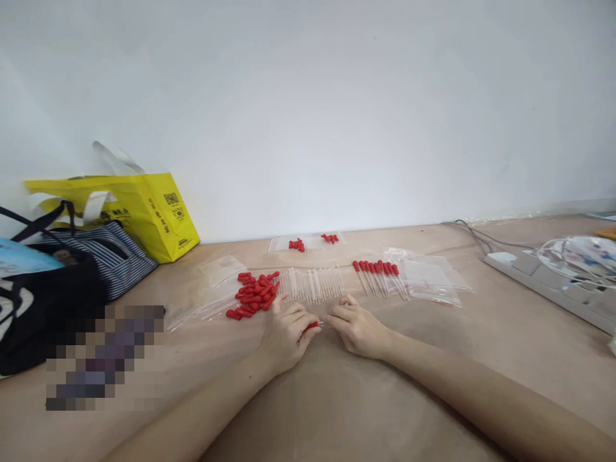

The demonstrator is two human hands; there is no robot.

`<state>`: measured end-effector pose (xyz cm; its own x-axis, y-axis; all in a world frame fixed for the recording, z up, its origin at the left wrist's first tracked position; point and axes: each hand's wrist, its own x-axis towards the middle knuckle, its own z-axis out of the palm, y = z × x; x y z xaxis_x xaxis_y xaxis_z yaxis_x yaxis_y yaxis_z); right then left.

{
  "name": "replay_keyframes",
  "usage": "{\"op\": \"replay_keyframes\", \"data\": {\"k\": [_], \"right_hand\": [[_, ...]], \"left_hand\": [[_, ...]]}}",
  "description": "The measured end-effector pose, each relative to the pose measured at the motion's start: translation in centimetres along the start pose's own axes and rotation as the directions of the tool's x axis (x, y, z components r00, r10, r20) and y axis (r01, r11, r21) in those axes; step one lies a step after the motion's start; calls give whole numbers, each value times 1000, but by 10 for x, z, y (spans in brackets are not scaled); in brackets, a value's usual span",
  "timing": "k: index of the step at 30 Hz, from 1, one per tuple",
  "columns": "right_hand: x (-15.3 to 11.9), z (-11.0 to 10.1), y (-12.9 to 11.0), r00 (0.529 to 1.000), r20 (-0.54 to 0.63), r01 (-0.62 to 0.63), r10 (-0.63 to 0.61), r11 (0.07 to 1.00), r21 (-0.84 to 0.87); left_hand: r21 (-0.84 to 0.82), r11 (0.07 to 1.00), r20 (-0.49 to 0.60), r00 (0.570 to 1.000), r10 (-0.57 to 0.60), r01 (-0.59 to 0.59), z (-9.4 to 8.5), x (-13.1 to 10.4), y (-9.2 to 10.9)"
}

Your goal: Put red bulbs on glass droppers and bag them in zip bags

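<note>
Your left grip (290,329) pinches a red bulb (312,325), your right grip (355,326) a clear tube (322,323); beyond the right, capped tubes (372,267) done; beyond the left, loose bulbs (255,296); ahead between, bare tubes (310,284) not yet capped

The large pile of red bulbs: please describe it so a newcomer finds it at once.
From the yellow bag on the left, look right and nearer. The pile of red bulbs lies just beyond the left hand, left of the clear tubes; it is bigger than the two red clusters behind.
</note>
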<state>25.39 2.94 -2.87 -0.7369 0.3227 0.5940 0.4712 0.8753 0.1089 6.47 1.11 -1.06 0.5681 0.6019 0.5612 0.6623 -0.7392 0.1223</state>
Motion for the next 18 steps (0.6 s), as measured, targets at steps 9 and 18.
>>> {"op": "replay_keyframes", "data": {"k": [9,18], "right_hand": [[-1,-1,4,998,-39,-42,42,999,13],[-3,-1,3,996,-46,-73,76,996,55]], "left_hand": [[-6,999,11,999,-43,43,-4,-1,-5],[66,997,-88,996,-21,27,-4,-2,-3]]}}
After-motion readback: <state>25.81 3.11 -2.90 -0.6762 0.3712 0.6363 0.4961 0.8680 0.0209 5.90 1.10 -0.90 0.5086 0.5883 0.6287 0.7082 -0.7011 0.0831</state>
